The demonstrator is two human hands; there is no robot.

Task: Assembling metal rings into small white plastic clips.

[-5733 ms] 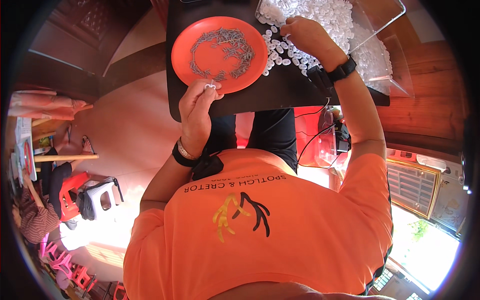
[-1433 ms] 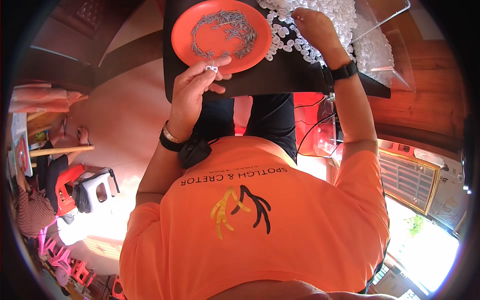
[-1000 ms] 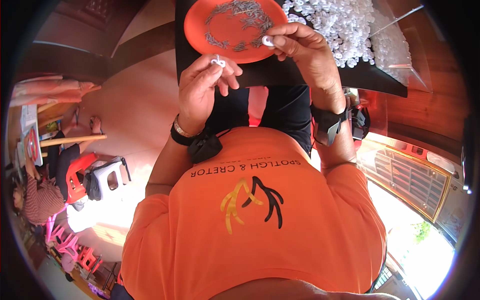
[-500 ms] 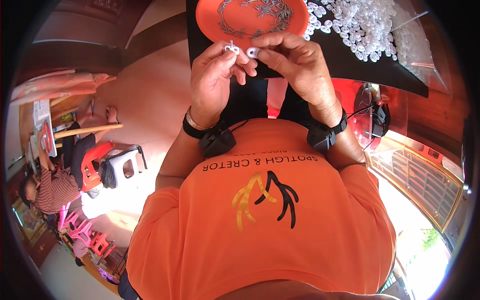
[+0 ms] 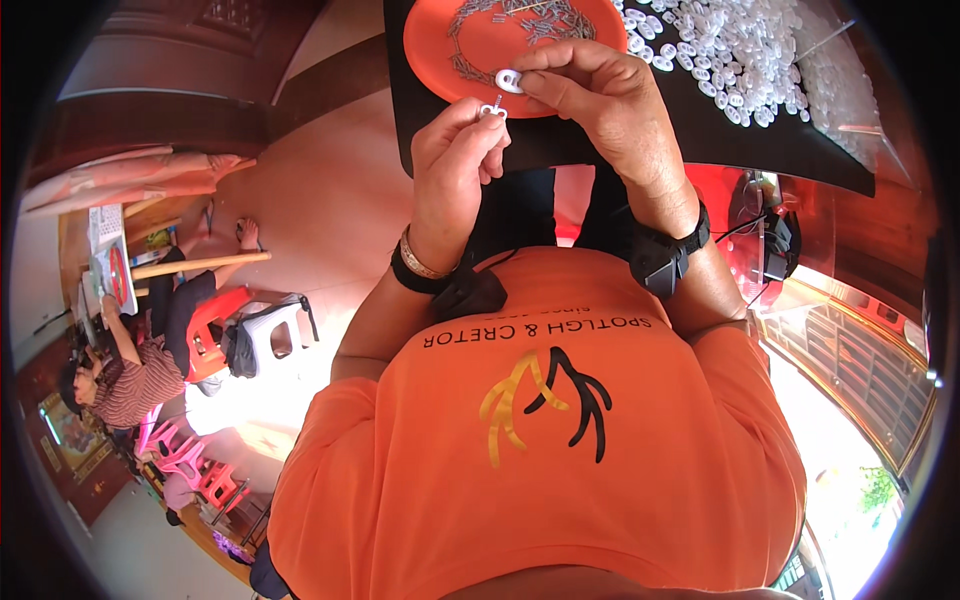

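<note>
My left hand (image 5: 455, 160) is closed, pinching a small white plastic piece (image 5: 492, 111) between thumb and fingertips. From that piece a thin grey metal part (image 5: 498, 100) sticks up; whether it is a spring or a screw I cannot tell. My right hand (image 5: 610, 100) pinches a white oval plastic piece (image 5: 508, 80) with holes in it, held just above the metal part and apart from it. Behind both hands, an orange plate (image 5: 430, 75) carries many small grey metal parts (image 5: 560, 25) like those in my left hand.
A heap of white oval plastic pieces (image 5: 735, 60) covers the right of the black tabletop (image 5: 790, 160), beside a clear plastic bag (image 5: 840, 100). At the far left a person (image 5: 135, 375) sits near red stools (image 5: 215, 320). Dark straps with devices (image 5: 660, 265) are on my wrists.
My right hand has brought the oval piece from beside the left hand's piece to just above it. The whole view has shifted a little.
</note>
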